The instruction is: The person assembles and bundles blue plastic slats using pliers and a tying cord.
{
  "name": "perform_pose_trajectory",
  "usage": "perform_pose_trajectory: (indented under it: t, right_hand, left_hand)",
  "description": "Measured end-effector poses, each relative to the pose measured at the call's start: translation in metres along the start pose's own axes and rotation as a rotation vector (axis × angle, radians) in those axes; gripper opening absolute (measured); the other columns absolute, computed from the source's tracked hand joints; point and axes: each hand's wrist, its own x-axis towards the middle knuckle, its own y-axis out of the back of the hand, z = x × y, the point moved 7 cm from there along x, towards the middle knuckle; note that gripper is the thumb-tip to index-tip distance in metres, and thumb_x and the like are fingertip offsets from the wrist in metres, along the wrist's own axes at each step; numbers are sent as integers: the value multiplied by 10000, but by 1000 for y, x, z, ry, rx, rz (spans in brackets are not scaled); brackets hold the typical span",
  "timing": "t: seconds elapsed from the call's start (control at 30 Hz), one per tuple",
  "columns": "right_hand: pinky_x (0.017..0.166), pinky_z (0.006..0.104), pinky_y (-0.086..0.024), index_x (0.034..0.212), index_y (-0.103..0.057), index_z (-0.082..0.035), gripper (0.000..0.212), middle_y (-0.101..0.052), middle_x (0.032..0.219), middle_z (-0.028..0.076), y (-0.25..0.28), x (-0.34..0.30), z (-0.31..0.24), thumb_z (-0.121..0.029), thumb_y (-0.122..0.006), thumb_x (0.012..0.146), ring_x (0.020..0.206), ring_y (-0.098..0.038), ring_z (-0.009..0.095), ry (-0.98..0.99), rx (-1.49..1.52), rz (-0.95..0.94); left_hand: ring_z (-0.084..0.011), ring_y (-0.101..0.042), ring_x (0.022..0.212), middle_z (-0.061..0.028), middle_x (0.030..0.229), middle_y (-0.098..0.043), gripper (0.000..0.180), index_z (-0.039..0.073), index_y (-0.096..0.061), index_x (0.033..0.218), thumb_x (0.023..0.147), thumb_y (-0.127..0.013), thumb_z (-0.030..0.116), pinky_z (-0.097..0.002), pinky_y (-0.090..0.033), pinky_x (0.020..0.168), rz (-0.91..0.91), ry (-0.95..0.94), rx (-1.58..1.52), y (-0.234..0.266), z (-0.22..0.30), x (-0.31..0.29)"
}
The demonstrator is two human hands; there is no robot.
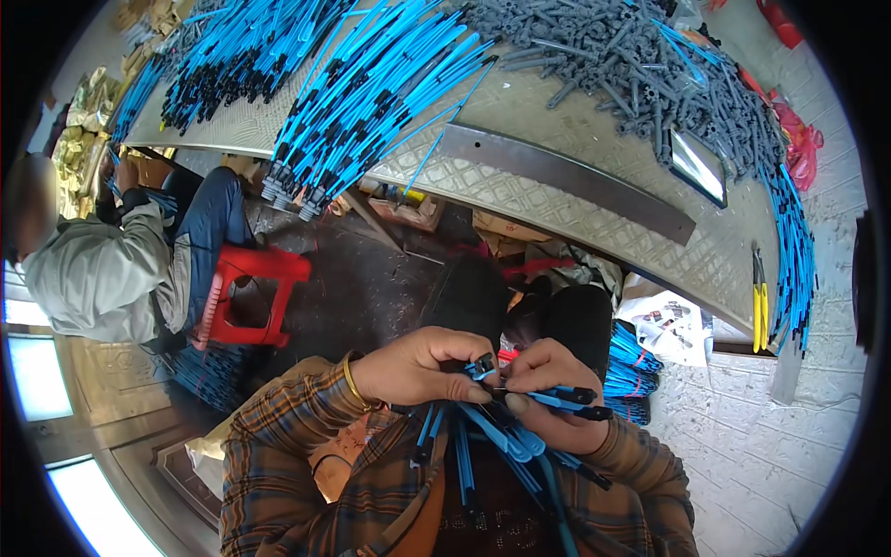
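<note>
In front of my chest, my left hand (422, 369) and my right hand (555, 395) meet with thumbs and forefingers pinched together. From the left fingers sticks up the black end of a thin blue strip. Between the right fingers and palm lie a few blue strips with black ends (561, 399), pointing right. More blue strips (501, 436) hang in loops below both hands, over my lap. The small spot where the fingertips come together is mostly covered, so the joint there cannot be made out.
On the patterned table (575, 125) lie bundles of blue strips (371, 93), a heap of grey plastic parts (613, 56), a brown flat bar (566, 176), a phone (698, 167) and yellow-handled pliers (760, 302). At left, another person (111, 269) sits near a red stool (251, 292).
</note>
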Motion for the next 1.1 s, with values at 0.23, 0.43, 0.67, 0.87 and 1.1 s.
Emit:
perform_pose_trajectory:
  t: [0.23,0.43,0.67,0.87,1.1]
  right_hand:
    - [671,240,-441,941,-631,-52,207,-554,922,74,-1,0,-2,-11,-696,749,778,-567,141,3,69,-97]
    - [751,279,-435,900,-642,-54,150,-546,926,72,-4,2,0,-53,-695,759,832,-550,171,-67,125,-190]
    - [747,293,-437,910,-637,-65,192,-538,939,77,-7,4,-5,-101,-731,748,829,-551,202,24,18,-291]
    - [754,328,-424,974,-593,-76,249,-540,938,89,-10,4,-6,-102,-710,755,874,-529,245,36,-18,-351]
    - [788,362,-403,988,-574,-87,291,-545,936,82,-11,3,-10,-140,-727,746,897,-516,253,54,2,-325]
  left_hand:
    - [-150,-576,868,-73,948,-607,179,13,-608,937,777,-688,23,-291,-453,785,-61,43,90,-6,1,0]
    - [-149,-577,843,-58,907,-599,237,16,-589,948,757,-719,66,-285,-455,775,-65,62,110,-11,4,-1]
    - [-178,-571,829,-42,863,-580,405,33,-556,949,685,-789,233,-300,-453,766,185,-199,610,4,32,7]
    - [-183,-572,818,-45,871,-593,408,36,-573,895,667,-793,293,-305,-452,744,91,-167,696,0,34,2]
    - [-141,-575,759,-48,840,-612,290,26,-588,887,733,-755,208,-269,-447,682,-80,-22,258,-7,5,-1]
